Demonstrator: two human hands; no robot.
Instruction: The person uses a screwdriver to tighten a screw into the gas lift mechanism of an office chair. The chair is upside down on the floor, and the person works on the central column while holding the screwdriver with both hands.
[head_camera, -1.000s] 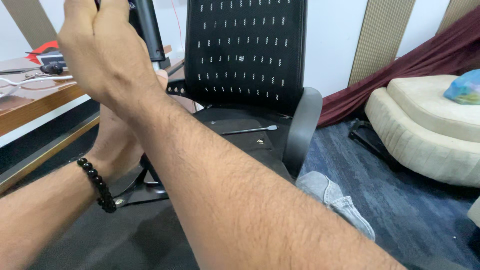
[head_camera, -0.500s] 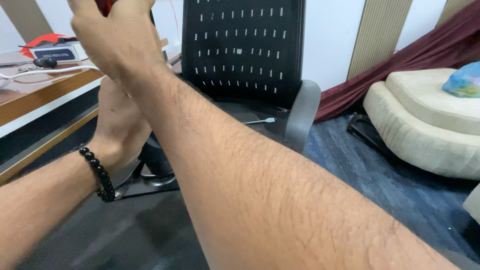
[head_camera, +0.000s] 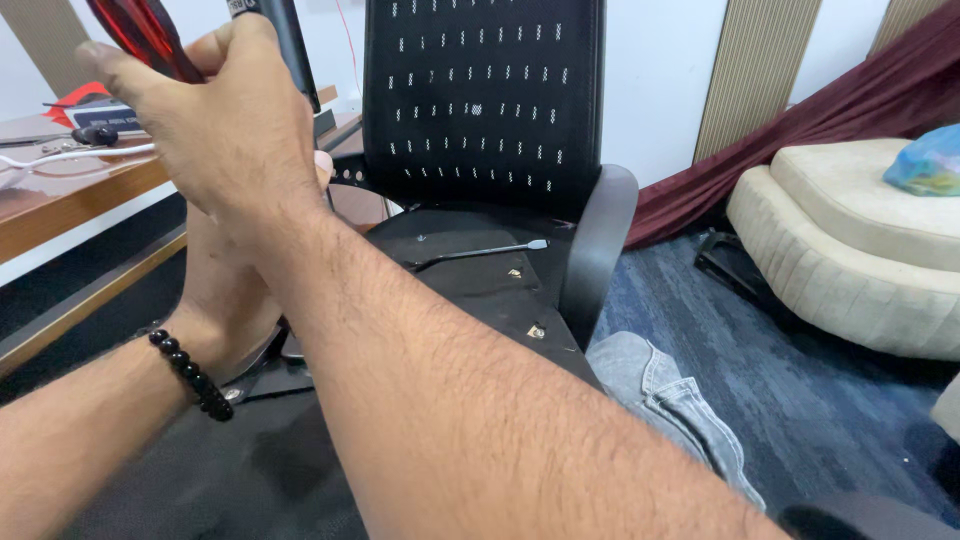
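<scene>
Change: right hand now sits a little lower in view than half a second ago, red piece showing more
Right hand: fingers wrapped round a black cylinder, closed on it; red translucent part at the fingertips, hold unclear
Left hand: below and behind the right, beaded bracelet at the wrist; grip hidden, cannot tell
Axis: cylinder near upright, running up out of the right fist; right hand nearer
Surroundings: black mesh chair, thin metal rod on its seat
</scene>
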